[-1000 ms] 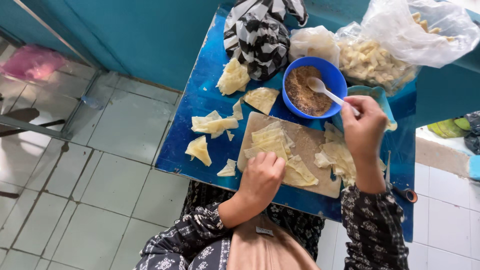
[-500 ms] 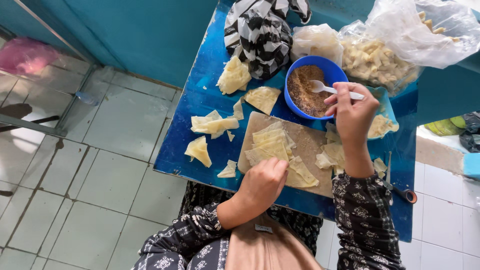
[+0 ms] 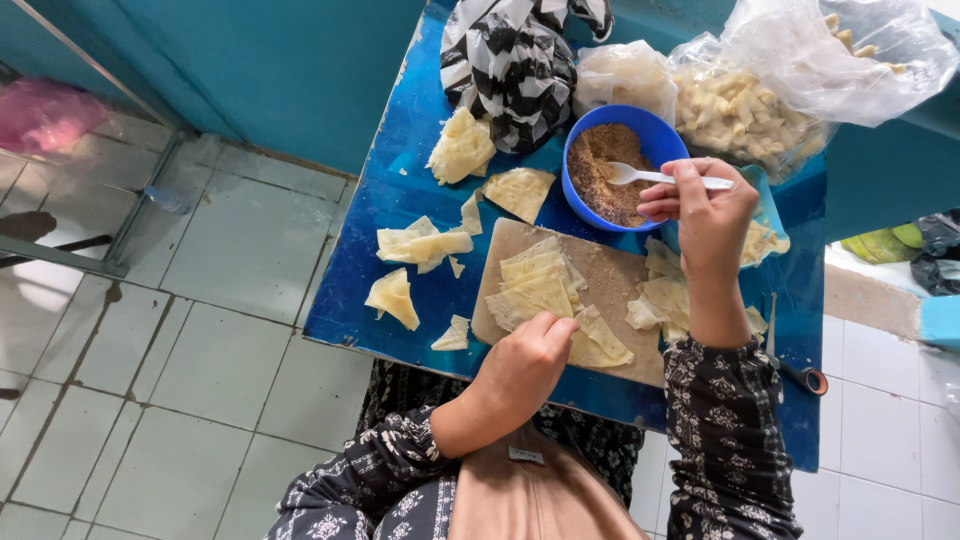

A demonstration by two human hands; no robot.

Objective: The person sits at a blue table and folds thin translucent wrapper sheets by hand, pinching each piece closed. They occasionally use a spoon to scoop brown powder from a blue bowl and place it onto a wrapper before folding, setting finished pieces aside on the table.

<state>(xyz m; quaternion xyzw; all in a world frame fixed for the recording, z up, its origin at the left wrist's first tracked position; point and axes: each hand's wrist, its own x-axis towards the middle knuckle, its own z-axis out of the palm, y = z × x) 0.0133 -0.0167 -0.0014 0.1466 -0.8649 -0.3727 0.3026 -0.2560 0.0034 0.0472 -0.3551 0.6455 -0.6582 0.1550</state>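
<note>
Your blue table (image 3: 420,200) carries everything, and the wooden board (image 3: 610,275) sits at its near edge with the pale dough sheets (image 3: 535,285) stacked on its left half. Your left hand (image 3: 525,365) rests curled on the near edge of that stack, fingers closed loosely together on the top sheet; press it flat so the sheet does not slide when the filling lands. Your right hand (image 3: 705,205) is pinched shut on the handle of the white spoon (image 3: 640,177), whose bowl lies in the brown crumbly filling inside the blue bowl (image 3: 580,150), just beyond the board. I would take a modest, level scoop and bring it low over the rim, since a loose mix like this will likely scatter. Aim for the middle of the sheet, well away from its edges. Loose folded pieces (image 3: 425,245) lie on the bare table to the left, apart from the board. At the far edge stand three packages: a black-and-white patterned bag (image 3: 510,60) on the left, a small clear bag (image 3: 625,75) beside it, and a large clear plastic bag of pale chunks (image 3: 750,110) at the right, its mouth open. No labels show on any of them.
</note>
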